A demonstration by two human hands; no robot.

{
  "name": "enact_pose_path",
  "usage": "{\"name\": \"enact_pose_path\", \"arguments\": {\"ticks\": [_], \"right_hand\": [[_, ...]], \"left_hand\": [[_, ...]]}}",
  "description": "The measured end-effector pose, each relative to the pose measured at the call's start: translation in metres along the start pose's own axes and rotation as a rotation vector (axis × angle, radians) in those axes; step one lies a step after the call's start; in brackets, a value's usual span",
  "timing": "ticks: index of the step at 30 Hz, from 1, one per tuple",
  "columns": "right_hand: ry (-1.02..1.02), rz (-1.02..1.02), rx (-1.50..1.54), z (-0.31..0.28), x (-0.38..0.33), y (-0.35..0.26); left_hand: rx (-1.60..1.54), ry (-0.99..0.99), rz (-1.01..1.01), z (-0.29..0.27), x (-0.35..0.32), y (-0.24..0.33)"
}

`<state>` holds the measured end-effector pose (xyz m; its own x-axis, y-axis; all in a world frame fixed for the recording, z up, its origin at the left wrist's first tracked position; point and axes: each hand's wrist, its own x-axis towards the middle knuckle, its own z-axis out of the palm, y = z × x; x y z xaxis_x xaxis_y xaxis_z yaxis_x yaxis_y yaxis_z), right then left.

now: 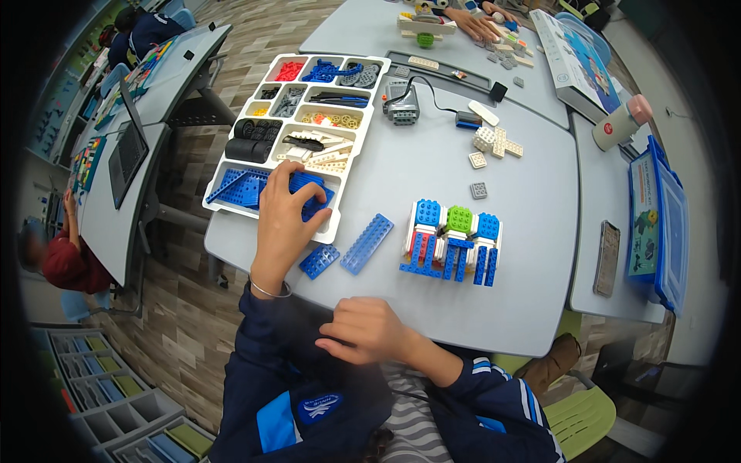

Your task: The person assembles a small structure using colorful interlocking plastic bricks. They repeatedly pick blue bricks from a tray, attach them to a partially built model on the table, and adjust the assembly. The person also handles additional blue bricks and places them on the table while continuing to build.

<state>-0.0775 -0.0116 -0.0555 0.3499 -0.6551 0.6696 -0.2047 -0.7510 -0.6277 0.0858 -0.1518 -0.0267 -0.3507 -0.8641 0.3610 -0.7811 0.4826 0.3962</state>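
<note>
1. Resting nearest of all, at the near edge of the grey table (432,166), the right hand (369,330) is curled into a loose fist above the lap; whether it has anything inside it cannot be told.
2. Just beyond it on the tabletop lie a small blue studded plate (319,261) and, to its right, a long blue studded plate (367,243), the two near each other but apart.
3. Right of these stands a blocky model of blue, white and green bricks (453,241), well apart from both hands.
4. Further off and left, the left hand (284,220) reaches into the nearest compartment of the white plastic sorting tray (349,189), fingers spread and bent down onto the blue flat plates (243,187) piled there; a firm hold on any one piece cannot be made out.
5. Beyond the tray sits a grey motor block with a black cable (400,103).
6. Farthest away, another person's hands (471,23) work over small pieces on the next table.
</note>
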Motion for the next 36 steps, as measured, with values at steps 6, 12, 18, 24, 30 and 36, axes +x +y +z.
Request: {"name": "enact_pose_path", "arguments": {"ticks": [6, 12, 18, 24, 30, 36], "right_hand": [[-0.006, 0.014, 0.013, 0.002, -0.002, 0.001], [-0.003, 0.015, 0.023, 0.002, -0.002, 0.003], [0.006, 0.015, 0.052, 0.004, -0.001, 0.002], [0.004, 0.006, 0.052, 0.004, 0.000, 0.003], [-0.008, 0.041, 0.034, 0.004, -0.001, 0.002], [-0.010, 0.071, 0.000, 0.005, -0.002, 0.001]], "left_hand": [[-0.045, 0.034, -0.046, -0.002, -0.001, 0.005], [0.062, 0.012, -0.025, -0.005, -0.001, 0.009], [0.025, 0.044, 0.070, -0.007, 0.001, 0.004], [-0.089, 0.069, 0.068, -0.008, 0.002, -0.003], [0.082, 0.326, 0.261, 0.005, -0.003, -0.008], [0.046, 0.412, 0.288, 0.005, -0.007, -0.009]]}}
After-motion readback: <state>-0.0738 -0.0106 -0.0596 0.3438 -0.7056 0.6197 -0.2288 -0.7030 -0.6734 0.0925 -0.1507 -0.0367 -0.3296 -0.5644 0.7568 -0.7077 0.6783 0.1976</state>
